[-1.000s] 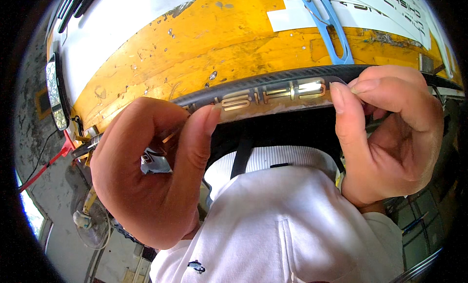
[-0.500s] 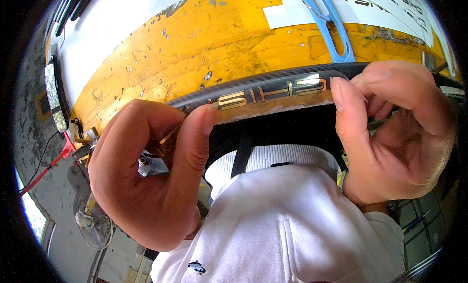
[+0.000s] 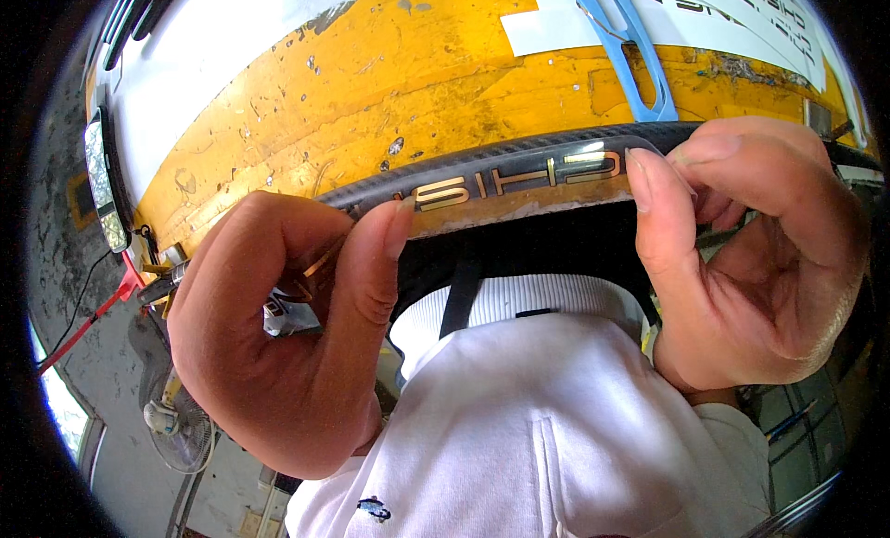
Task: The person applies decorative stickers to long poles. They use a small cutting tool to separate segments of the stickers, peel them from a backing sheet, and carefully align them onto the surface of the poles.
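Note:
A clear film strip with gold lettering is stretched between my two hands, in front of a black carbon-weave part along the table's near edge. My left hand pinches the strip's left end between thumb and bent fingers, covering part of the lettering. At the other end, my right hand pinches the clear film with thumb and forefinger, its other fingers curled. The strip lies against or very close to the dark part; whether it touches all along cannot be made out.
Light-blue-handled scissors lie beyond the strip, partly over white printed sheets. The yellow table is scuffed. A large white sheet covers its far left. A phone-like object sits at the left edge. A fan stands at lower left.
The film strip and the dark part have shifted very slightly. Both hands keep their pinch; the right one has moved a touch downward.

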Available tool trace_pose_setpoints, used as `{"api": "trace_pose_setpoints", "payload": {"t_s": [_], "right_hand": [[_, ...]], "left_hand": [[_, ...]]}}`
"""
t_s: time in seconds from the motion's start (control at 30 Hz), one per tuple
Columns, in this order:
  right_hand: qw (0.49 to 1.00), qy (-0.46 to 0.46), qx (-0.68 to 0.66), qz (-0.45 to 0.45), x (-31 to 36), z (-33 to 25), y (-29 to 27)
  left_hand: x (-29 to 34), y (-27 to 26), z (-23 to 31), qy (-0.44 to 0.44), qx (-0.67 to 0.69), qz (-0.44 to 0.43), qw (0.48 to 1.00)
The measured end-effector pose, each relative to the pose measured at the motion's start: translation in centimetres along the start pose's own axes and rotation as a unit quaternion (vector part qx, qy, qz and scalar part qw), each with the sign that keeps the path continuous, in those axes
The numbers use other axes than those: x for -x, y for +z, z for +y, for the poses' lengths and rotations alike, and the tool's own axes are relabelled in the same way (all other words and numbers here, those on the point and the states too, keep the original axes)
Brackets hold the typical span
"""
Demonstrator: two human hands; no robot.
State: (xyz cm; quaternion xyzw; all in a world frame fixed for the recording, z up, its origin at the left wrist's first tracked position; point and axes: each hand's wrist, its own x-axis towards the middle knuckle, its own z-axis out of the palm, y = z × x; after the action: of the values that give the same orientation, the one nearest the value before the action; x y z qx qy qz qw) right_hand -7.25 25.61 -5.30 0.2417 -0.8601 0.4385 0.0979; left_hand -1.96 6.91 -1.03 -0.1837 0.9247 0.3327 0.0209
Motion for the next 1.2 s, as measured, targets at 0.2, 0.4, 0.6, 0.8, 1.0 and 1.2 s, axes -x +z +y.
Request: {"api": "trace_pose_setpoints", "payload": {"t_s": [0.2,0.4,0.6,0.8,1.0,1.2], "right_hand": [[1.0,0.008,0.014,-0.004,-0.1,-0.3,0.0],[1.0,0.015,0.019,0.01,0.3,-0.5,0.2],[1.0,0.007,0.019,0.006,0.5,-0.3,0.1],[1.0,0.023,0.013,0.003,0.7,-0.3,0.0],[0.998,0.036,-0.009,0.048,1.0,-0.5,0.8],[0.999,0.0,-0.018,0.043,0.9,-0.3,1.0]], "left_hand": [[-0.1,-0.1,0.0,0.007,-0.009,0.004,1.0],[0.1,-0.1,-0.1,0.009,0.012,0.002,1.0],[-0.2,-0.5,-0.2,0.014,0.012,-0.016,1.0],[-0.1,-0.7,-0.1,-0.002,0.023,-0.022,0.999],[-0.1,0.1,-0.1,0.014,0.022,0.007,1.0],[0.0,-0.3,-0.2,0.014,0.031,0.001,0.999]]}}
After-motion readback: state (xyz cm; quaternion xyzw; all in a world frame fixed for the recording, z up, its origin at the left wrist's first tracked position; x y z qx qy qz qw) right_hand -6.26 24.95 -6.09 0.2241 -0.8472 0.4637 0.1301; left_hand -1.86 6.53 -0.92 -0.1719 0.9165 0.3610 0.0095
